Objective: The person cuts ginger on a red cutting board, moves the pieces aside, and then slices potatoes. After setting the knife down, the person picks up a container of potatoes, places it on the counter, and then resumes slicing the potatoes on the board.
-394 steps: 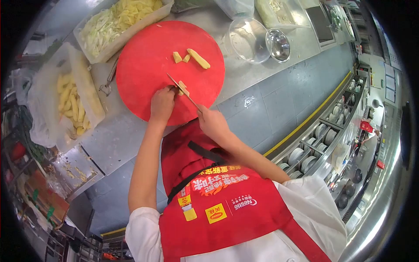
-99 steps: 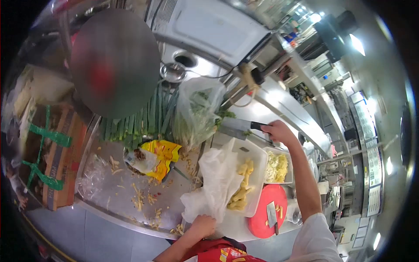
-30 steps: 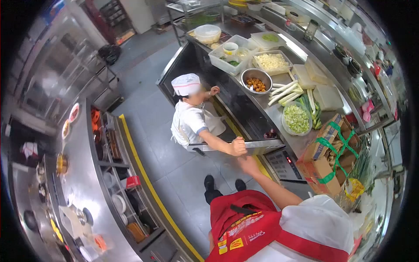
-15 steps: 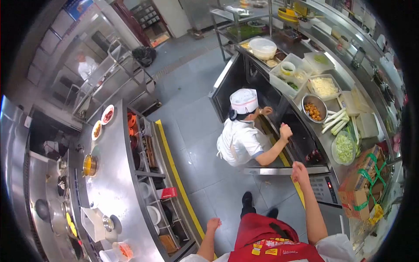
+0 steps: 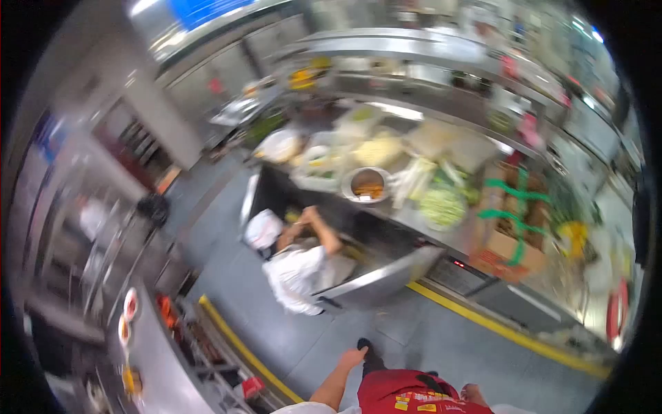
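My left hand (image 5: 353, 357) hangs low in front of me, left of my red apron (image 5: 407, 390). Its fingers look loosely curled, with nothing seen in them. At the apron's right edge, my right hand (image 5: 472, 394) is also curled, near my body and apart from the counter. Ahead, a co-worker in a white cap and jacket (image 5: 293, 279) bends at an open counter refrigerator (image 5: 386, 276), both arms reaching inside. The picture is smeared by motion, so finger detail is weak.
On the counter are a steel bowl of orange-brown pieces (image 5: 367, 185), chopped greens (image 5: 441, 208), leeks (image 5: 415, 181) and a cardboard box with green tape (image 5: 510, 252). A steel table (image 5: 155, 355) stands left. Yellow floor lines (image 5: 510, 334) run along both sides.
My view has swung right, shifting the counter leftward and nearer the middle. My right hand has dropped from beside the refrigerator door to my apron. The co-worker's arms have come together, deeper inside.
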Motion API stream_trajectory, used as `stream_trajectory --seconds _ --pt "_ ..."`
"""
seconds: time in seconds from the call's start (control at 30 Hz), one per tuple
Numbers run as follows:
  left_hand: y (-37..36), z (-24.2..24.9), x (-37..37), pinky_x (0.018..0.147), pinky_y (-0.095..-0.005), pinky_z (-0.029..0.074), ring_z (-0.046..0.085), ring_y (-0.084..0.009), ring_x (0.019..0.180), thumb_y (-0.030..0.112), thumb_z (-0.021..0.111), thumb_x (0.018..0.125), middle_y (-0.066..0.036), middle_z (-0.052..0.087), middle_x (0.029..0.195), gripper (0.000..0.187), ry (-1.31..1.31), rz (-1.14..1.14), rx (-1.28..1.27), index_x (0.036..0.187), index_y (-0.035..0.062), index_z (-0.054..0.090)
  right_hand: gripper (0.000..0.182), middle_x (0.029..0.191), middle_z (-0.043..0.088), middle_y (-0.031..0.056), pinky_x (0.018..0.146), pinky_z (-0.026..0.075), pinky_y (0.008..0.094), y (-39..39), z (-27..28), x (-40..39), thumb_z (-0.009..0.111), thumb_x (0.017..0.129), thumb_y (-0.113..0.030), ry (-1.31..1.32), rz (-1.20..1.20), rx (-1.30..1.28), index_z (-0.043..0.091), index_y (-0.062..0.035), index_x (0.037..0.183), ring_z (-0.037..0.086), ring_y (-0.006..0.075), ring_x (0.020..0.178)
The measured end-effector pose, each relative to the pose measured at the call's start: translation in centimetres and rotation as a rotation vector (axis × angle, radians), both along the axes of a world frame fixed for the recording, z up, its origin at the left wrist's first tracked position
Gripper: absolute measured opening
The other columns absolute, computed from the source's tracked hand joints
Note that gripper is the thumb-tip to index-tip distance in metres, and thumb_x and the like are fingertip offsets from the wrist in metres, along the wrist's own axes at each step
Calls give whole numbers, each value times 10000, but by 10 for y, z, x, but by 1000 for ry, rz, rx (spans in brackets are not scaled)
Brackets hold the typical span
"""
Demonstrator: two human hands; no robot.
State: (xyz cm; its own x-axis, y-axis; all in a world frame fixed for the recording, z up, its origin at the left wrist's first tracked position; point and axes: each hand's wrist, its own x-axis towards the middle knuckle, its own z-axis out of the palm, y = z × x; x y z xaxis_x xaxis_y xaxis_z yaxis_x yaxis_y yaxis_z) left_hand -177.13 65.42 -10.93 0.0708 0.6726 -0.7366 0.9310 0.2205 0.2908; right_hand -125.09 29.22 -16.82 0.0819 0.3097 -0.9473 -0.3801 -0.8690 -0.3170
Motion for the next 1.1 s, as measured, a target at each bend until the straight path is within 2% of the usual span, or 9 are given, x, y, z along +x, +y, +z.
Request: stream_trajectory --seconds 0.07,0.17,0.27,0.4,0.43,0.5,0.83,0.97,1.1 --pt "11 33 51 1034 -544 562 710 -463 1206 653 479 1016 -277 746 1279 711 1 -93 -9 1310 72 766 173 887 805 96 609 597 397 -84 -4 46 690 960 -201 166 -1 234 811 -103 1035 743 233 697" --pt "5 0 123 1028 -545 565 714 -466 1195 613 528 999 -276 755 1250 660 -47 -179 37 1307 83 771 242 757 678 106 441 473 504 -128 -4 55 576 1004 -211 -102 -435 -181 774 -79 1040 629 309 564" --pt "-25 -38 216 1057 -532 559 691 -462 1253 645 597 956 -276 738 1305 719 16 -755 -6 1357 67 746 228 805 690 42 530 529 434 -173 -25 77 627 1012 -252 -598 492 -38 774 -99 1097 649 242 633" --pt "-121 -50 363 1177 -492 477 608 -435 1400 694 594 979 -299 642 1482 870 27 -524 0 1475 -20 636 345 926 756 38 681 596 448 -178 -48 75 656 1010 -330 -256 -393 -108 761 -116 1259 709 230 776" --pt "-119 -48 398 1166 -491 489 614 -431 1396 687 583 988 -296 648 1474 860 -51 -642 -13 1467 -25 640 462 996 785 86 773 605 512 -174 -32 68 647 991 -365 -325 -268 -9 719 -85 1352 736 300 867" --pt "-122 -40 459 1146 -491 514 626 -424 1387 674 561 1007 -290 659 1459 841 -185 -865 -64 1451 -35 649 433 937 776 155 774 601 537 -176 -36 59 631 985 -350 -172 -114 330 764 -19 1231 729 371 844" --pt "-118 22 752 1040 -505 561 705 -410 1230 482 569 1061 -181 754 1309 466 -308 -1359 39 1304 126 746 283 924 761 280 739 605 559 -206 -4 184 566 1049 -223 -1041 -246 -356 768 -35 986 776 413 861" --pt "-186 18 908 1051 -460 564 735 -348 1196 445 650 1059 -174 766 1267 458 -664 -1432 -307 1338 86 707 379 659 623 55 509 505 434 -205 61 306 564 1105 -374 -648 -1323 167 646 -115 840 616 295 552" --pt "-317 188 1027 1123 -380 527 605 -206 1390 372 706 1078 -90 652 1478 534 -602 -925 -1155 1498 70 572 483 954 710 91 838 566 431 -145 281 448 495 1130 -520 -476 -1869 918 685 -84 1209 693 281 927"
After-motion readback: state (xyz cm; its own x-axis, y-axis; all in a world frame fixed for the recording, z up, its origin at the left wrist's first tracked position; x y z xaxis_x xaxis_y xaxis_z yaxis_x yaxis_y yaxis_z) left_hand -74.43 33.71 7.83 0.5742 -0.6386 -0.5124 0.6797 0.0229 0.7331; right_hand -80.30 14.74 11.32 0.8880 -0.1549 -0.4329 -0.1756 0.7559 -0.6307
